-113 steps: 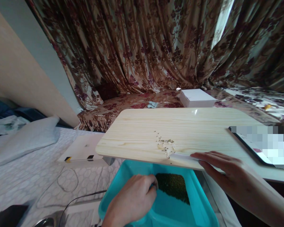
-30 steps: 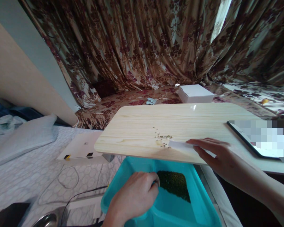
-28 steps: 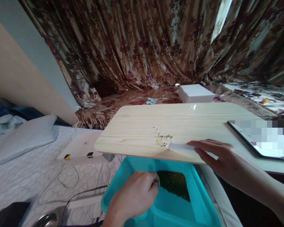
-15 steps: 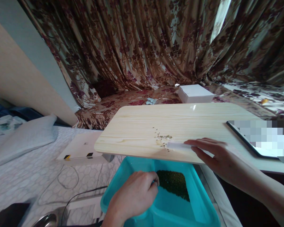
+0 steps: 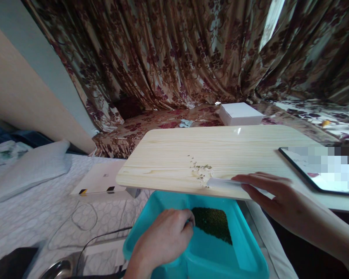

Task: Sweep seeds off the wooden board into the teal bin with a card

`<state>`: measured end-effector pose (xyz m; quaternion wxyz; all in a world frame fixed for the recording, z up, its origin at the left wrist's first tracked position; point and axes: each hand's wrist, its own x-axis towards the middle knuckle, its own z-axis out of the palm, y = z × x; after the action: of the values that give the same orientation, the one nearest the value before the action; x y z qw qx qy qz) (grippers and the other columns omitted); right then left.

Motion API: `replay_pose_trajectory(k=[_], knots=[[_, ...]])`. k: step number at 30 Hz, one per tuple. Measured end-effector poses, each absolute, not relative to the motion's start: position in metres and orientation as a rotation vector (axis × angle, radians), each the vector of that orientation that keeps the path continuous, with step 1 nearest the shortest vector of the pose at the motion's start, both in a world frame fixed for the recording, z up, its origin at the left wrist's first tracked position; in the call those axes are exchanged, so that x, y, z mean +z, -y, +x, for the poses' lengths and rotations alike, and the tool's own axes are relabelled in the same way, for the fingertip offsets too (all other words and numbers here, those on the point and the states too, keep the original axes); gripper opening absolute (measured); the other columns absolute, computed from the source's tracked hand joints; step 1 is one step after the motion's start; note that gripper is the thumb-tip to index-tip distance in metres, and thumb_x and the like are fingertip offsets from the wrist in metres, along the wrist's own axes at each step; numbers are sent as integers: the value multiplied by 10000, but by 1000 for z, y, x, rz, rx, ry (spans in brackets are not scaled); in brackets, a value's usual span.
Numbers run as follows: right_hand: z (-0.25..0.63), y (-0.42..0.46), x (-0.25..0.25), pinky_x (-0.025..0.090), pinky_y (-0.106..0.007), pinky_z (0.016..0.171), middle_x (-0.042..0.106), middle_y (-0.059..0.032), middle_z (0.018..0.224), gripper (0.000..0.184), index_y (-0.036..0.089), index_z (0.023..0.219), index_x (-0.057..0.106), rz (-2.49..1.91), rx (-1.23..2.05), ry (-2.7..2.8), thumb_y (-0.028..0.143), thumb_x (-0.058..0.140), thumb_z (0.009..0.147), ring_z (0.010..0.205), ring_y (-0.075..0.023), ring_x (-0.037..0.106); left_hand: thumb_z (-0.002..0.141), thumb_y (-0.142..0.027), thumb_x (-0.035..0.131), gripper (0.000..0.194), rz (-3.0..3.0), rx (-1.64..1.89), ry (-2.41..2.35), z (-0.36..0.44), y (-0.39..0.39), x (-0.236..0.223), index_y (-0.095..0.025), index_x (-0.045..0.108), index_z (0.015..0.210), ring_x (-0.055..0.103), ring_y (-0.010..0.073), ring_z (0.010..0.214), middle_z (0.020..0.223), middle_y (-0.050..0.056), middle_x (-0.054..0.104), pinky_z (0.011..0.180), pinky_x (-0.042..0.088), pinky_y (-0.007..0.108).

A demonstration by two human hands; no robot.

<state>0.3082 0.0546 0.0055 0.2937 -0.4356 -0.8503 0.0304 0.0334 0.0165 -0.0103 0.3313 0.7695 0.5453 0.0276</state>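
My right hand (image 5: 272, 190) rests at the near edge of a light wooden board (image 5: 215, 155), its fingers pressed on a thin white card (image 5: 221, 182). The card's tip touches a small scatter of green grains (image 5: 202, 172) near the board's front edge. Just below that edge, my left hand (image 5: 163, 238) is closed over the rim of a turquoise plastic tub (image 5: 244, 255). A dark green heap of grains (image 5: 212, 223) lies inside the tub, beside my left fingers.
A tablet with a lit screen (image 5: 320, 170) lies on the board's right end. A white box (image 5: 240, 113) sits behind the board before floral curtains. Left of the tub are a white flat box (image 5: 100, 182), a cable (image 5: 84, 217) and a pillow (image 5: 29, 166) on patterned bedding.
The white card under my right hand has shifted slightly back and forth along the board's near edge by the grains. My left hand has kept its hold on the tub rim.
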Motion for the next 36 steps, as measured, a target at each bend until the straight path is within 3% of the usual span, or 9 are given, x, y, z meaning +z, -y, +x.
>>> replay_pose_trajectory(k=[9, 20, 36], knots=[[309, -45, 1, 598, -293, 657, 781, -31, 967, 256, 260, 1064, 728, -1169, 179, 2208, 315, 511, 941, 803, -194, 741, 887, -239, 375, 325, 2003, 72, -1429, 32, -15, -12, -219, 688, 971, 629, 249, 993, 995, 63, 719, 848, 419, 324], [312, -53, 3, 609, -339, 680, 786, -86, 960, 320, 204, 1055, 761, -1290, 63, 2172, 300, 482, 929, 810, -249, 751, 890, -237, 373, 329, 2008, 74, -1422, 32, -16, -12, -217, 690, 978, 625, 253, 1000, 999, 63, 718, 869, 423, 341], [306, -53, 0, 603, -319, 626, 786, -67, 931, 303, 216, 1049, 746, -1191, 73, 2188, 285, 472, 940, 758, -220, 746, 874, -226, 375, 331, 2009, 72, -1427, 33, -16, -12, -224, 691, 972, 630, 253, 1003, 998, 61, 720, 870, 429, 337]])
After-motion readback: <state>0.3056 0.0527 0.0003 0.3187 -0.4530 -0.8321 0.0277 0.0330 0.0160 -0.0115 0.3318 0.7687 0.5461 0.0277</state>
